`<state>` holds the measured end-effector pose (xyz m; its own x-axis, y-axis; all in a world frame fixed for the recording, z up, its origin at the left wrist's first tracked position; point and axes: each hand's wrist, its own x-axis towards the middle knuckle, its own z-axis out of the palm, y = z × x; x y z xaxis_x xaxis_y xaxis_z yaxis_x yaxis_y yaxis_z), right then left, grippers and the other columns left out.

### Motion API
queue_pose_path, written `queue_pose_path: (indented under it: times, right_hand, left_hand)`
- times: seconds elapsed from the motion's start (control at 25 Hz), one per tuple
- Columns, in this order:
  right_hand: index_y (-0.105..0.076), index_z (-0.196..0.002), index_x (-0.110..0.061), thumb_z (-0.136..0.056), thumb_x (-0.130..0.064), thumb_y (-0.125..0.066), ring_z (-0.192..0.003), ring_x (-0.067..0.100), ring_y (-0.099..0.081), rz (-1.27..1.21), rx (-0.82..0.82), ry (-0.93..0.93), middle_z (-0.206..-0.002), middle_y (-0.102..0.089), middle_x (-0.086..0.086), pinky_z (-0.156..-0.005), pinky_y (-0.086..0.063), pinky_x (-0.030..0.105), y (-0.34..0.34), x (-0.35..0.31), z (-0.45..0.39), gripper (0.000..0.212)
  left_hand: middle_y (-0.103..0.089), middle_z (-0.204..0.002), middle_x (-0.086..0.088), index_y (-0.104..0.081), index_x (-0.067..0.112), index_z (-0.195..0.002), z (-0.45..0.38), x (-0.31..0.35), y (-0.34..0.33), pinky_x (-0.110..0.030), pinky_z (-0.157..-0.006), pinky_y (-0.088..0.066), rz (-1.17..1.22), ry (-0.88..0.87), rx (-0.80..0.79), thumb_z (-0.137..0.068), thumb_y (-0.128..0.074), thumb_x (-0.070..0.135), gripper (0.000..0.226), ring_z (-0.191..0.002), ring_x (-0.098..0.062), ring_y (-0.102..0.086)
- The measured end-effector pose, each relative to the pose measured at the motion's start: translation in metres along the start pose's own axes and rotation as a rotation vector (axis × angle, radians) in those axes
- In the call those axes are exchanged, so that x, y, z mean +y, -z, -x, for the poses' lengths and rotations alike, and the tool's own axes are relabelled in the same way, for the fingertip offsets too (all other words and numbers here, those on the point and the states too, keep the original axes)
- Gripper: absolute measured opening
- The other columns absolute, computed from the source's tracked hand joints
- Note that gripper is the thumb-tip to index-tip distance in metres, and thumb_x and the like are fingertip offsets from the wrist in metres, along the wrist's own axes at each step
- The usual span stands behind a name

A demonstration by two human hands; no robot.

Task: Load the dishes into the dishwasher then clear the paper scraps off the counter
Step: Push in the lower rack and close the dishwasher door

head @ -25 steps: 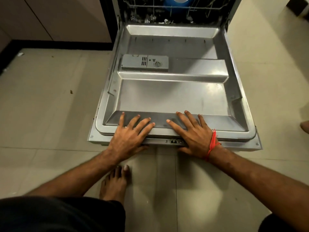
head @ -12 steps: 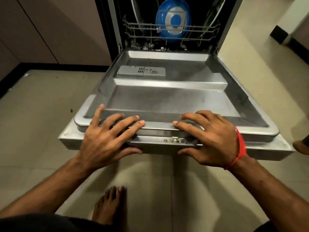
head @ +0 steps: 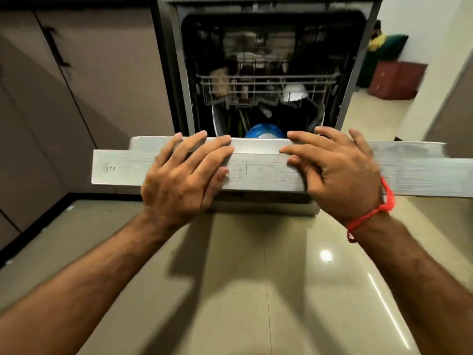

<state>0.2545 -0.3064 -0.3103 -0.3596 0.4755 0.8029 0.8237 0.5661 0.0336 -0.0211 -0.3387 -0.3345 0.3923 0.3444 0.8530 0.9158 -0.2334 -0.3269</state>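
While your left hand [head: 183, 179] and right hand [head: 335, 172] grip the top edge of the dishwasher door [head: 256, 172], fingers spread over its inner lip and thumbs under the control strip, the door stands partly raised in front of the open dishwasher [head: 266, 73]. The likely trouble, as I judge it, is your own fingertips: they curl over the edge that meets the frame, so shift to the outer face before it shuts or they get pinched. A hard push could also rattle the load. Dishes already sit inside: a blue plate [head: 265, 131] low in the lower rack just behind the door, and a white bowl [head: 294, 93] in the upper rack [head: 266, 83]. Whether anything juts past the rack fronts is too blurred to tell. Cabinets [head: 76, 85] flank the left; a red box [head: 395, 79] stands well apart at the right. No counter or paper scraps show from here.
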Motion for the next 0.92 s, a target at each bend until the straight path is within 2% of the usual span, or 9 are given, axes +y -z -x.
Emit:
queue_pose_path:
  times: [0.12,0.24,0.4,0.48,0.56,0.64,0.76,0.92]
  right_hand:
    - [-0.064,-0.116,-0.031,-0.102,-0.038,-0.041,-0.122,0.022,-0.056,0.091,0.116,-0.036,-0.123,-0.067,-0.01,-0.111,-0.032,0.048,-0.013,-0.001,-0.049,0.028]
    - [-0.066,-0.117,-0.022,-0.103,-0.049,-0.039,-0.116,0.024,-0.058,0.139,0.198,0.077,-0.117,-0.068,-0.001,-0.101,-0.042,0.04,-0.016,0.013,-0.091,0.04]
    - [-0.063,-0.126,-0.016,-0.099,-0.061,-0.038,-0.114,0.023,-0.059,0.207,0.173,0.251,-0.124,-0.065,0.002,-0.095,-0.047,0.037,-0.024,0.044,-0.142,0.058]
    - [-0.056,-0.135,-0.015,-0.096,-0.068,-0.035,-0.121,0.023,-0.056,0.249,0.1,0.274,-0.133,-0.061,0.004,-0.1,-0.045,0.038,-0.031,0.057,-0.168,0.07]
    - [-0.047,-0.144,-0.019,-0.094,-0.074,-0.029,-0.135,0.024,-0.045,0.312,0.01,0.256,-0.147,-0.049,0.003,-0.111,-0.037,0.042,-0.04,0.069,-0.194,0.077]
    - [-0.029,-0.153,-0.028,-0.09,-0.079,-0.023,-0.149,0.026,-0.022,0.325,-0.086,0.198,-0.161,-0.026,0.001,-0.12,-0.021,0.048,-0.048,0.082,-0.221,0.081]
    - [0.002,-0.156,-0.035,-0.081,-0.088,-0.022,-0.151,0.024,0.013,0.25,-0.185,0.112,-0.165,0.011,-0.002,-0.122,0.001,0.054,-0.057,0.101,-0.263,0.095]
    - [0.016,-0.154,-0.032,-0.073,-0.093,-0.023,-0.147,0.023,0.026,0.241,-0.276,0.052,-0.161,0.026,-0.003,-0.12,0.012,0.053,-0.075,0.12,-0.308,0.109]
  left_hand:
    - [-0.057,-0.145,-0.002,-0.059,0.018,-0.14,-0.042,-0.025,-0.014,-0.047,-0.109,-0.043,-0.035,-0.041,-0.025,-0.099,-0.042,0.064,0.063,-0.131,-0.028,-0.056]
    - [-0.058,-0.144,-0.004,-0.055,0.019,-0.143,-0.082,-0.047,-0.031,-0.045,-0.106,-0.046,-0.036,-0.043,-0.047,-0.099,-0.039,0.067,0.067,-0.128,-0.027,-0.058]
    - [-0.063,-0.138,-0.002,-0.055,0.02,-0.14,-0.134,-0.074,-0.053,-0.036,-0.092,-0.05,-0.06,-0.054,-0.038,-0.101,-0.033,0.066,0.065,-0.117,-0.023,-0.064]
    - [-0.062,-0.137,-0.003,-0.053,0.021,-0.141,-0.157,-0.087,-0.064,-0.035,-0.087,-0.052,-0.032,-0.035,-0.062,-0.101,-0.028,0.067,0.066,-0.117,-0.024,-0.064]
    - [-0.052,-0.149,-0.004,-0.043,0.021,-0.148,-0.18,-0.103,-0.082,-0.041,-0.102,-0.048,-0.015,0.01,-0.112,-0.1,-0.026,0.07,0.071,-0.136,-0.026,-0.05]
    - [-0.028,-0.164,-0.005,-0.03,0.018,-0.156,-0.203,-0.119,-0.1,-0.05,-0.121,-0.029,-0.017,0.038,-0.154,-0.098,-0.023,0.073,0.08,-0.153,-0.026,-0.021]
    - [0.0,-0.169,-0.004,-0.013,0.015,-0.16,-0.234,-0.14,-0.122,-0.055,-0.125,-0.009,-0.015,0.048,-0.171,-0.095,-0.022,0.078,0.091,-0.156,-0.025,0.006]
    - [0.011,-0.169,-0.002,-0.003,0.016,-0.161,-0.267,-0.163,-0.15,-0.058,-0.124,-0.003,0.024,0.072,-0.205,-0.089,-0.022,0.084,0.101,-0.155,-0.025,0.015]
